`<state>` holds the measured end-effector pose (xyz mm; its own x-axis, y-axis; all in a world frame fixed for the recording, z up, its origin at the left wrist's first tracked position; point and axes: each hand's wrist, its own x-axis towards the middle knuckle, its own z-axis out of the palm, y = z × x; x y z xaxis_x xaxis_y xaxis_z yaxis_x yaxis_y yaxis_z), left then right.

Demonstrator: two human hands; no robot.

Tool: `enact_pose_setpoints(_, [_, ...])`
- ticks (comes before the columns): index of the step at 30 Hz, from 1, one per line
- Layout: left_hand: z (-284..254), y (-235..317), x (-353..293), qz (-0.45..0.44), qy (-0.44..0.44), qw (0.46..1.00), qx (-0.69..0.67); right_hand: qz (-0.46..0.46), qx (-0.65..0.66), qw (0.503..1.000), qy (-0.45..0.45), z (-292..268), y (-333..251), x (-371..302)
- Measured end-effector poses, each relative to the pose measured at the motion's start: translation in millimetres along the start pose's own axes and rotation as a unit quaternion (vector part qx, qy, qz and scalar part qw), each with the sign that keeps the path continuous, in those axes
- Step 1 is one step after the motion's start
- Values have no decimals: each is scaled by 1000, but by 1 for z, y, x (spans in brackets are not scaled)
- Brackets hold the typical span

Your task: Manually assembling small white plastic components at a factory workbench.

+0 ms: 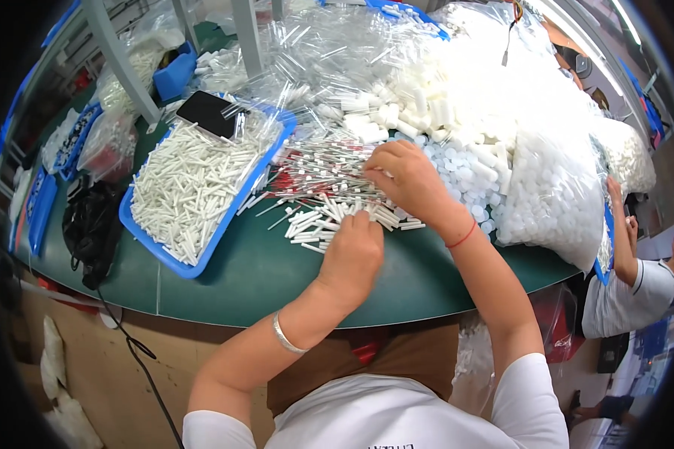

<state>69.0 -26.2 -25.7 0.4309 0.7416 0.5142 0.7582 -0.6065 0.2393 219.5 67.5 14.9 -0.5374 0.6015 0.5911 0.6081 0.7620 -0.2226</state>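
Observation:
My left hand (354, 253) is closed, its fingertips pressed into the near edge of a small pile of short white tubes (307, 230); what they pinch is hidden. Above and to the right, my right hand (412, 179) is bent with thumb and fingers together at the right side of a heap of thin rods (322, 168) with white ends, some of them red. Whatever the right fingers hold is too small to make out. To the left, a blue tray (264, 166) is heaped with short white sticks (187, 183), and a black phone (208, 114) lies on its far end.
Beyond the rods lie clear tubes (307, 60) and thick white cylinders (427, 108). Translucent round pieces (457, 176) spread beside a full plastic bag (554, 191). A black bag (91, 232) lies at left. Grey posts (120, 60) rise behind the tray. Another person's arm (623, 232) shows at right.

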Motion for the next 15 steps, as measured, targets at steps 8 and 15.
enact_pose_setpoints(8, [-7,-4,0,-30,-32,999,-28,145,79,985,45,-36,-19,-40])
enact_pose_setpoints(15, [-5,-6,5,13,-2,998,-55,185,106,977,1,-39,-45,-86])
